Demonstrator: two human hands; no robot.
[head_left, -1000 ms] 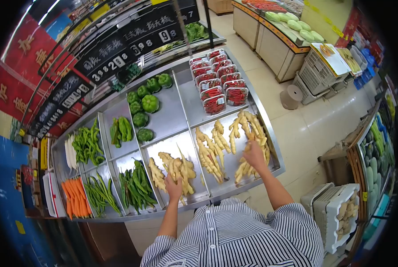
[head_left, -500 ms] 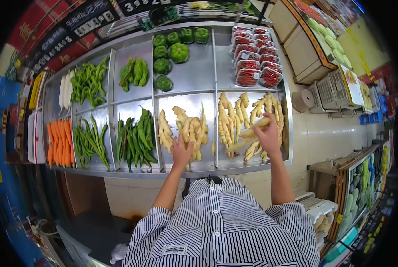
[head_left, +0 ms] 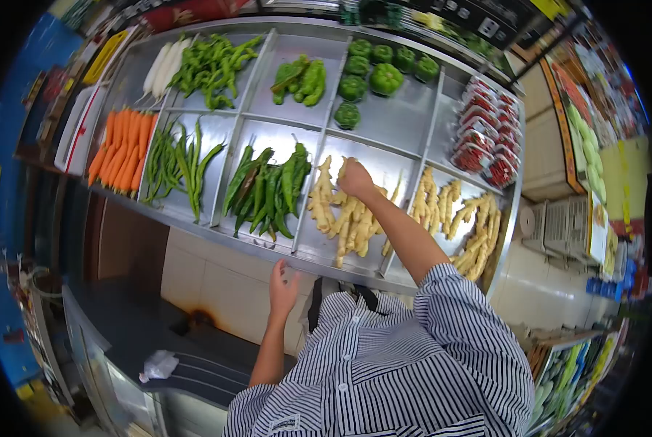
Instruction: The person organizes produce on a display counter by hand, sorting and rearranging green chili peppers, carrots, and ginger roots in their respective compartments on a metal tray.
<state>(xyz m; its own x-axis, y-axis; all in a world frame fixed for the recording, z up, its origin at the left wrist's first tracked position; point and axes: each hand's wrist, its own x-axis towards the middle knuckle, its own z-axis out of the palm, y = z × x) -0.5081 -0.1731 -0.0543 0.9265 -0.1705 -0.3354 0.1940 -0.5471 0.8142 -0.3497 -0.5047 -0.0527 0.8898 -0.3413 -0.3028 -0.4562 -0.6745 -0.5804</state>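
My right hand (head_left: 357,178) reaches into the middle front compartment, its fingers curled down on a piece of ginger (head_left: 341,175) at the far end of a loose pile. The fingertips are mostly hidden under the hand. More ginger roots (head_left: 353,227) lie just below it, and one long root (head_left: 321,200) rests at the left by the divider. In front of the metal stand's edge, my left hand (head_left: 283,288) hangs with nothing in it, thumb and fingers apart. To the right, another compartment holds further ginger (head_left: 479,237).
Long green peppers (head_left: 271,193), thin green chillies (head_left: 187,164) and carrots (head_left: 124,146) fill the compartments leftward. Behind are white radishes (head_left: 167,65), bell peppers (head_left: 386,79) and wrapped packs of red chillies (head_left: 486,131). Metal dividers (head_left: 307,193) separate them.
My right hand has moved left from the right ginger compartment to the middle one. My left hand has left the ginger pile and drawn back past the front edge. The view has turned.
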